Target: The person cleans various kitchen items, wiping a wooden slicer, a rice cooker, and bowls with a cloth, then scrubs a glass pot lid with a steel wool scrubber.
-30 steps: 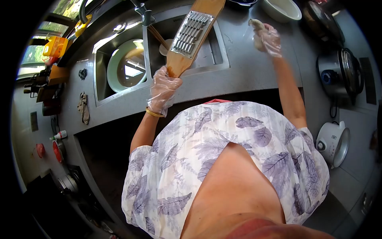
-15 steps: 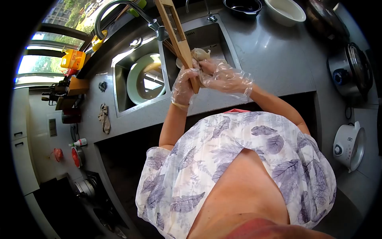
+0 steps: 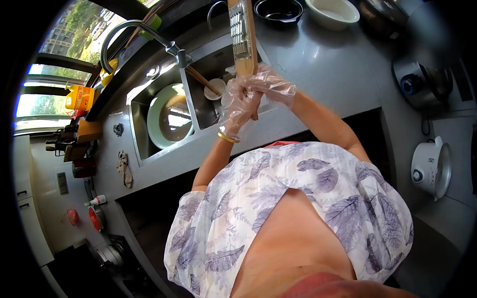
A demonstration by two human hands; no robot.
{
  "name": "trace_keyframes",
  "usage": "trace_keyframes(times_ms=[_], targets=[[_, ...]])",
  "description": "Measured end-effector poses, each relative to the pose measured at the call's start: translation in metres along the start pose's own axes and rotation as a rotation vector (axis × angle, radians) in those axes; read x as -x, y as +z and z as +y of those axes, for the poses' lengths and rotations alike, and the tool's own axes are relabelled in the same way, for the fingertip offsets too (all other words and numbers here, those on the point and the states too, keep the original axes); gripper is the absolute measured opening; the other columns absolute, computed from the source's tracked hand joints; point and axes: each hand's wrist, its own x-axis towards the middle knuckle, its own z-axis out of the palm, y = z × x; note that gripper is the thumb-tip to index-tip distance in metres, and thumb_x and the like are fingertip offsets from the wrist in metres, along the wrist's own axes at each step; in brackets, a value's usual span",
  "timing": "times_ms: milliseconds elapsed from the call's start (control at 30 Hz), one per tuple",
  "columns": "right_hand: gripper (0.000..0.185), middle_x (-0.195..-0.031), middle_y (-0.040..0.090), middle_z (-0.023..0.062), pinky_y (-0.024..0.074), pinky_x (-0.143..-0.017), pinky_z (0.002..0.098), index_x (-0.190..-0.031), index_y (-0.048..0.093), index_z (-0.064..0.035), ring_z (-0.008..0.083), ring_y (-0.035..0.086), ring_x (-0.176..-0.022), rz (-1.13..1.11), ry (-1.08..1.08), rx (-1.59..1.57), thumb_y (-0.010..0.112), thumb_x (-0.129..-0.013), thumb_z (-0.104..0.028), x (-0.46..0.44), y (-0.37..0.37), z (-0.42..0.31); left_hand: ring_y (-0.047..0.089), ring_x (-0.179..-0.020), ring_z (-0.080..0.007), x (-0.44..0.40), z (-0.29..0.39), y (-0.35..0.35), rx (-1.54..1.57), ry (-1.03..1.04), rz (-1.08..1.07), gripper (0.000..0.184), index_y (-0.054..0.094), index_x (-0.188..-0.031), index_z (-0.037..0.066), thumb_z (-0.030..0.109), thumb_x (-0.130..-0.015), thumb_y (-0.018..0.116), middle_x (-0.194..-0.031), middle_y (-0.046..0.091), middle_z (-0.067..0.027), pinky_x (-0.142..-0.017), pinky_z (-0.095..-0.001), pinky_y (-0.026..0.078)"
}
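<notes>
A wooden grater (image 3: 243, 37) with a metal toothed plate points away from me above the right sink basin. Its lower end is inside my left hand (image 3: 239, 107), which is closed round it in a clear plastic glove. My right hand (image 3: 275, 85), gloved the same way, is closed against the wood just below the metal plate and touches the left hand. The gloved fingers hide the grater's lower part and anything small between them. Beside the left hand, a white cup (image 3: 214, 89) and wooden chopsticks (image 3: 203, 79) sit in the right basin.
The left sink basin holds a pale green tub (image 3: 155, 121) of cloudy water under a curved faucet (image 3: 134, 24). Black (image 3: 278, 11) and white bowls (image 3: 334, 14) stand at the back. A rag (image 3: 124, 170) lies left; a knife block (image 3: 74, 141) stands farther left.
The grater has turned upright, its toothed face now showing. My right hand has moved onto the wood above the left. The camera view has shifted, uncovering the cup in the sink.
</notes>
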Motion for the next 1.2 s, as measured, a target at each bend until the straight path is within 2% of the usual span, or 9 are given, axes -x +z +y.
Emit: trace_keyframes(times_ms=[100, 167, 233, 267, 467, 600, 833, 1067, 1200], targets=[[0.057, -0.115, 0.058, 0.0130, 0.0483, -0.091, 0.0329, -0.120, 0.051, 0.0000, 0.0209, 0.060, -0.098, -0.003, -0.067, -0.302, 0.075, -0.072, -0.020, 0.013, -0.013, -0.010, 0.055, -0.058, -0.0243, -0.001, -0.001, 0.018, 0.293, -0.059, 0.198, 0.028, 0.059, -0.094, 0.001, 0.022, -0.077, 0.064, -0.065, 0.058, -0.0131, -0.061, -0.0325, 0.045], [0.059, -0.114, 0.058, 0.0156, 0.0492, -0.091, 0.0365, -0.124, 0.047, 0.0004, 0.0246, 0.061, -0.098, 0.032, -0.056, -0.351, 0.068, -0.069, -0.008, 0.017, -0.024, -0.027, 0.058, -0.081, -0.0218, -0.008, -0.067, 0.022, -0.345, 0.537, 0.252, 0.034, 0.059, -0.097, 0.001, 0.028, -0.077, 0.060, -0.097, 0.060, -0.0164, -0.067, -0.0312, 0.046], [0.059, -0.114, 0.058, 0.0158, 0.0497, -0.090, 0.0370, -0.125, 0.046, -0.0001, 0.0264, 0.061, -0.099, 0.085, -0.046, -0.364, 0.062, -0.068, -0.002, 0.024, -0.041, -0.037, 0.057, -0.090, -0.0213, -0.004, -0.082, 0.015, 0.836, -0.402, 0.258, 0.040, 0.043, -0.118, 0.004, 0.017, -0.081, 0.051, -0.104, 0.055, -0.0134, -0.081, -0.0331, 0.049], [0.058, -0.108, 0.059, 0.0165, 0.0500, -0.091, 0.0380, -0.122, 0.047, 0.0007, 0.0286, 0.062, -0.096, 0.048, -0.040, -0.355, 0.056, -0.065, 0.003, 0.032, -0.043, -0.048, 0.056, -0.089, -0.0180, -0.010, -0.078, 0.003, 0.804, -0.453, 0.305, 0.040, 0.042, -0.119, 0.005, 0.016, -0.082, 0.052, -0.104, 0.053, -0.0116, -0.078, -0.0314, 0.050], [0.067, -0.106, 0.058, 0.0180, 0.0519, -0.068, 0.0322, -0.123, 0.047, 0.0030, 0.0197, 0.060, -0.078, 0.161, -0.014, -0.261, 0.048, -0.057, -0.003, 0.074, -0.042, -0.029, 0.060, -0.082, -0.0242, -0.072, 0.000, -0.057, 0.375, 0.264, 0.355, 0.059, 0.028, -0.126, 0.011, 0.001, -0.077, 0.059, -0.104, 0.050, -0.0187, -0.069, -0.0366, 0.055], [0.046, -0.082, 0.061, 0.0156, 0.0477, -0.052, 0.0267, -0.106, 0.054, 0.0087, 0.0160, 0.056, -0.059, 0.084, 0.004, -0.332, 0.047, -0.061, -0.001, 0.084, -0.041, -0.027, 0.063, -0.082, -0.0225, -0.127, 0.076, -0.076, 0.259, 0.695, 0.552, 0.037, 0.060, -0.105, 0.017, 0.010, -0.072, 0.073, -0.102, 0.062, -0.0090, -0.070, -0.0318, 0.054], [0.048, -0.072, 0.060, 0.0135, 0.0351, -0.037, 0.0221, -0.102, 0.055, 0.0090, 0.0131, 0.047, -0.046, 0.183, 0.047, -0.074, 0.047, -0.058, -0.005, 0.093, -0.017, -0.033, 0.057, -0.099, -0.0276, -0.171, 0.102, -0.044, -0.338, 1.013, 0.455, 0.030, 0.063, -0.106, 0.009, 0.023, -0.080, 0.057, -0.114, 0.061, -0.0089, -0.087, -0.0377, 0.045], [0.039, -0.074, 0.060, 0.0125, 0.0383, -0.039, 0.0229, -0.099, 0.056, 0.0036, 0.0131, 0.048, -0.047, 0.317, 0.029, -0.108, 0.050, -0.062, -0.006, 0.098, -0.025, -0.043, 0.057, -0.091, -0.0233, -0.130, 0.053, 0.040, -0.387, 1.057, 0.404, 0.050, 0.061, -0.114, 0.020, 0.020, -0.066, 0.073, -0.112, 0.062, 0.0006, -0.081, -0.0360, 0.043], [0.036, -0.101, 0.057, 0.0081, 0.0475, -0.068, 0.0258, -0.110, 0.056, -0.0022, 0.0139, 0.055, -0.084, 0.404, -0.242, 0.650, 0.058, -0.077, -0.015, 0.100, -0.051, -0.026, 0.054, -0.085, -0.0214, -0.075, 0.055, 0.047, -0.229, 1.052, 0.112, 0.053, 0.060, -0.117, 0.019, 0.020, -0.066, 0.072, -0.123, 0.058, 0.0024, -0.082, -0.0340, 0.041]])
